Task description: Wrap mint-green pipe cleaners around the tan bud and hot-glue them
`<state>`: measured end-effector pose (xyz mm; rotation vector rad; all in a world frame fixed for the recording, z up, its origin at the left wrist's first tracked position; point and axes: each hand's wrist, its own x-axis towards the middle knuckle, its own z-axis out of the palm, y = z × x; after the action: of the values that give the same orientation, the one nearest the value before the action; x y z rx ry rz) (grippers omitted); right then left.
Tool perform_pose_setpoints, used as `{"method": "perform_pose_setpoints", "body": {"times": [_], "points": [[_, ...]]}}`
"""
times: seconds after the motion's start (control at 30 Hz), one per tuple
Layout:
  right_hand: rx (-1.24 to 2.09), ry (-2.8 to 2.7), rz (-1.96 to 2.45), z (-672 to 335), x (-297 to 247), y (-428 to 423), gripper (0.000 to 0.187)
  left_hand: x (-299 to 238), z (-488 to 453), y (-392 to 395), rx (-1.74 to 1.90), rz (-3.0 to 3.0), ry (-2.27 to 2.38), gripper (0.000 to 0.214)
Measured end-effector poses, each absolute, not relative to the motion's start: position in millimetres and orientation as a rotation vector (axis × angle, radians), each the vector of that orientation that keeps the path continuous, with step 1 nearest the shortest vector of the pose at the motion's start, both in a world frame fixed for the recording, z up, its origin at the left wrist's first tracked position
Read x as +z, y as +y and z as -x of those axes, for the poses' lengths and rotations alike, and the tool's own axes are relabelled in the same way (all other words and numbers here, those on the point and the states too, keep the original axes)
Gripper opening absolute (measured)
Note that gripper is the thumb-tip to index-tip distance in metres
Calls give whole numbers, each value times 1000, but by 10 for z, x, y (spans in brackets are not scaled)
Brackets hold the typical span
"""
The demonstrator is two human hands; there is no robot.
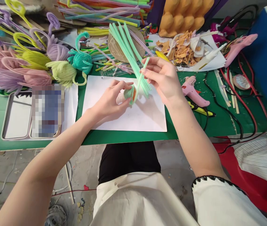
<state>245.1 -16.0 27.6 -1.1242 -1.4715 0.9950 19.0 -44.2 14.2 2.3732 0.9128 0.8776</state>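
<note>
Over a white sheet of paper (pixel 152 121), my left hand (pixel 112 99) is closed around a small round piece wound with mint-green pipe cleaner (pixel 129 93), with a bit of orange showing at its side. From that piece a light green pipe cleaner strand (pixel 139 83) runs up to the right. My right hand (pixel 164 77) pinches the strand near its upper end between thumb and fingers. Just behind the strand lies a bundle of mint-green pipe cleaners (pixel 126 44), slanting across the paper's top edge and a round cardboard disc (pixel 114 47).
Finished pipe-cleaner figures (pixel 60 70) crowd the left. A phone (pixel 46 113) lies at front left. On the right are a pink glue gun (pixel 194 92), cables (pixel 248 110), a second pink glue gun (pixel 239 47) and a scrap pile (pixel 182 48). Loose pipe cleaners (pixel 105 14) fill the back.
</note>
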Motion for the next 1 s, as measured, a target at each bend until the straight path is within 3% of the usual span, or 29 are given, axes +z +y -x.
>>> {"method": "perform_pose_setpoints", "body": {"times": [0.37, 0.6, 0.73, 1.0], "points": [[1089, -1357, 1038, -2261, 292, 22, 35, 127, -172, -408, 886, -2316, 917, 22], [1113, -1266, 910, -2128, 393, -60, 16, 92, -183, -396, 902, -2336, 920, 32], [1012, -1358, 912, -2082, 383, -18, 30, 57, -194, -413, 957, -2336, 897, 37], [941, -1419, 1048, -2108, 231, 73, 55, 169, -227, -483, 830, -2501, 889, 14]]}}
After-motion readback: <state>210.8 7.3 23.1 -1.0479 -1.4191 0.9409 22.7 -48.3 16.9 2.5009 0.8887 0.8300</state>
